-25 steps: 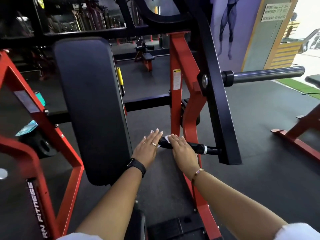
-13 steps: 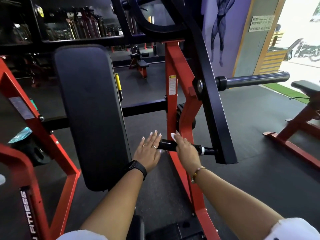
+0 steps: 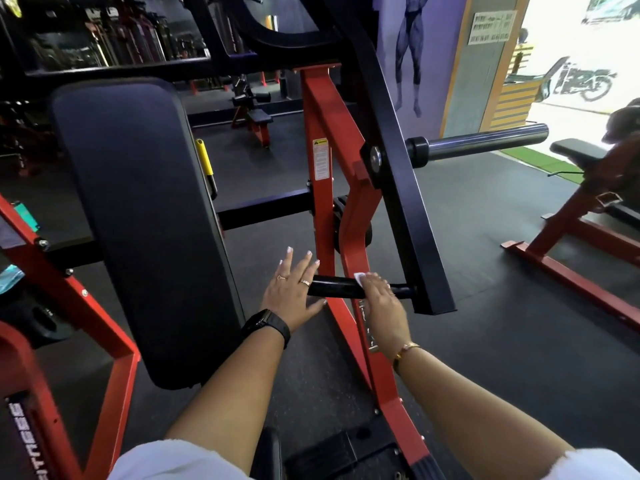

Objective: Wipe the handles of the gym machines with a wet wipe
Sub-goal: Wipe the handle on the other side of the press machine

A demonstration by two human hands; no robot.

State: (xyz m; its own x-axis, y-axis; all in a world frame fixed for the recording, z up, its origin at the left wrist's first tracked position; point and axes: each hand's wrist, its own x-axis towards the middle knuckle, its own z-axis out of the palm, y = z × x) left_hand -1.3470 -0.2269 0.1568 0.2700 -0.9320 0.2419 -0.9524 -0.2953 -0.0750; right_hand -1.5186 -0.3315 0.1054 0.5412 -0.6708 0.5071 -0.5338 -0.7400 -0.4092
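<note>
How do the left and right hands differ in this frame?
The left hand lies flat with fingers spread and holds nothing. The right hand curls over the black handle and holds a white wet wipe on it. The left hand is at the handle's free end, the right hand further along. The left wrist has a black watch, the right a gold bracelet. Both are at the same handle.

The wet wipe (image 3: 358,278) is almost hidden under the right hand (image 3: 382,306); only a white corner shows. This hand also covers part of the black handle (image 3: 334,285). The print on the warning label (image 3: 320,163) and the wall notice (image 3: 489,27) is too small to read.
</note>
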